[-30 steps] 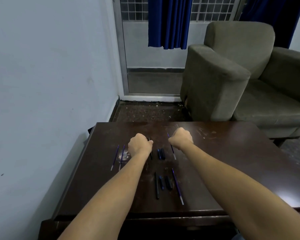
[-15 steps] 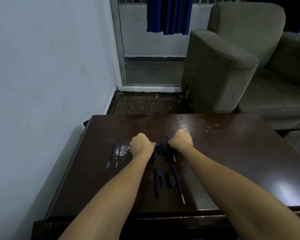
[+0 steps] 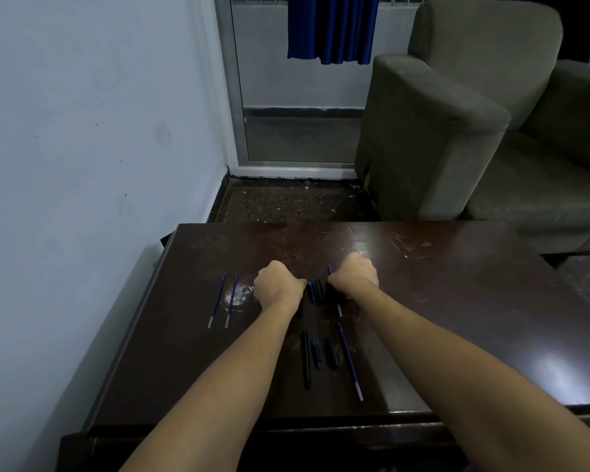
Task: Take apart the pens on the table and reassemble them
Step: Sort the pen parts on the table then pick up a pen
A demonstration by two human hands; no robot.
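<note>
Looks like the turn from stripping to rebuilding: every pen in pieces, none put back yet. Left grip (image 3: 280,284) and right grip (image 3: 355,277) knuckles-up over the far row of parts, fingers curled under. Cannot tell whether clamped on a piece or just fisted. Between them, short dark caps (image 3: 315,291). Jutting past the right grip, a blue refill (image 3: 329,270); peeking from under the left, a dark barrel end (image 3: 299,310).

Nearer the body, a second set: long barrel (image 3: 306,359), two stubby pieces beside it, then a second refill (image 3: 351,362). Off to the left, two spare refills (image 3: 224,299) side by side.

Next, probably: pinch a refill, lift a barrel, line tip to bore, slide home, cap. Fine two-handed work with thin rods apt to roll.

Dark glossy tabletop (image 3: 457,318), scratched, glare on the right. Pale wall (image 3: 82,131) at left, grey armchair (image 3: 457,114) beyond, blue curtain (image 3: 331,28) over a metal-framed door
</note>
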